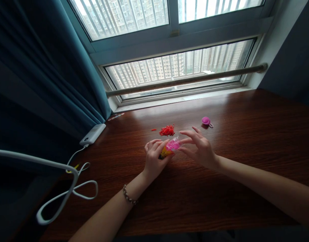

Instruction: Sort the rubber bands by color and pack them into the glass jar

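A small clear plastic packet (173,144) with pink contents and a yellow and black part lies tilted in my left hand (154,155). The fingers of that hand are wrapped round its lower left end and hide part of it. My right hand (201,149) is at the packet's other end, with thumb and fingers spread apart. Its middle fingertip and thumb come up to the plastic; whether they touch it I cannot tell. Just beyond the packet is a heap of small red pieces (167,130) on the table, with a single red piece (153,129) to its left.
Behind my right hand lies a pink round item with a loop (206,121) on the brown wooden table (235,134). A white power bank (92,134) with a white cable (85,196) is at the left, beside the blue curtain (90,77). A barred window borders the far edge.
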`<state>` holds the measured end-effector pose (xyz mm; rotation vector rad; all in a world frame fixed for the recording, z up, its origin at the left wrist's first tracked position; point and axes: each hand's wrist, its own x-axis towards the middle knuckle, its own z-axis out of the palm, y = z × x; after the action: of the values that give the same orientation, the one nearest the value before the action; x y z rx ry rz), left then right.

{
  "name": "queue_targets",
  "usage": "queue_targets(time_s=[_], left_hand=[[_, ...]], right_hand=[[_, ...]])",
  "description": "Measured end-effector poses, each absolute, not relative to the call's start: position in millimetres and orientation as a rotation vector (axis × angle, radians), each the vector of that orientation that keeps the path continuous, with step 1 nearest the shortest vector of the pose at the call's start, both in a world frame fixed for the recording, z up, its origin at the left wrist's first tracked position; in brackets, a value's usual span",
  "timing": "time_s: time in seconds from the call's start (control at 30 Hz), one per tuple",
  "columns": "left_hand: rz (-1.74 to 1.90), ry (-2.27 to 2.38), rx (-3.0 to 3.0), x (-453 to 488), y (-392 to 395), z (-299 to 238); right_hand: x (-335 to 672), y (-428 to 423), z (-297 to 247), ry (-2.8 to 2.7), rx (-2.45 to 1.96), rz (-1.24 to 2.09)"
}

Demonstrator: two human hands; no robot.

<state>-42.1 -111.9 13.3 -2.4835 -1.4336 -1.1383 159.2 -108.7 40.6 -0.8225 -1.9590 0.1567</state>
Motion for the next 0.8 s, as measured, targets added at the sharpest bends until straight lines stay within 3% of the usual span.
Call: queue_targets(time_s=[0.4, 0.67, 0.8], left_hand=[[-1.178, -1.337, -2.420, -47.2, -109.0, 7.3], [-1.190, -1.346, -2.455, -45.2, -111.2, 11.3], [-1.178, -1.364, -2.471, -45.6, -111.3, 12.2]], right_hand=[[153.4, -112.8, 41.8, -2.256, -0.836, 0.495], [158.9, -109.5, 45.1, -2.115, -0.753, 0.129], [160.5, -110.1, 48.3, -2.056, -0.718, 0.103]])
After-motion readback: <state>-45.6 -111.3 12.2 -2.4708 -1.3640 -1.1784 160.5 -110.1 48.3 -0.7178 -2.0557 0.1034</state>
